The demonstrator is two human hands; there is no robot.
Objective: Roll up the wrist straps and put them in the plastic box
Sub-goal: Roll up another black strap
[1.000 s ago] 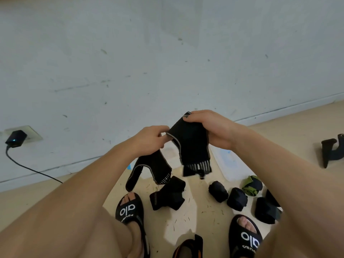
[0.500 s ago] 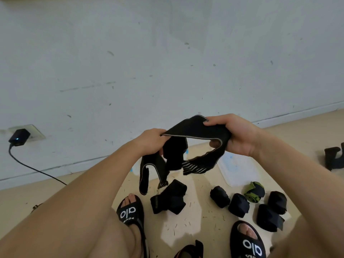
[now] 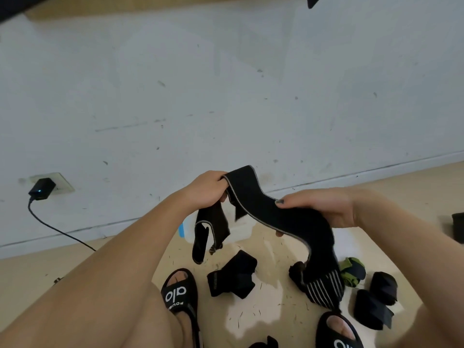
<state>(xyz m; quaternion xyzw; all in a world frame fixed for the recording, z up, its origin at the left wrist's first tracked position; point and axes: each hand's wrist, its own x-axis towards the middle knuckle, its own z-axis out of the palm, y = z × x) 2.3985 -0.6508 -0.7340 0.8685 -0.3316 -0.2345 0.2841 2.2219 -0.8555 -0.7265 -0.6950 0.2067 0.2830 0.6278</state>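
I hold the wrist strap [image 3: 288, 219] stretched between my hands — left hand [image 3: 209, 189] gripping its far end, right hand [image 3: 324, 209] pinching its middle — its length running left to right, striped end hanging near my right foot.

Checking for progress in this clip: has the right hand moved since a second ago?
Yes. The right hand has swung out to the person's right, away from the left hand, pulling the black strap out longer; judged against the wall's base line, it sits slightly lower.
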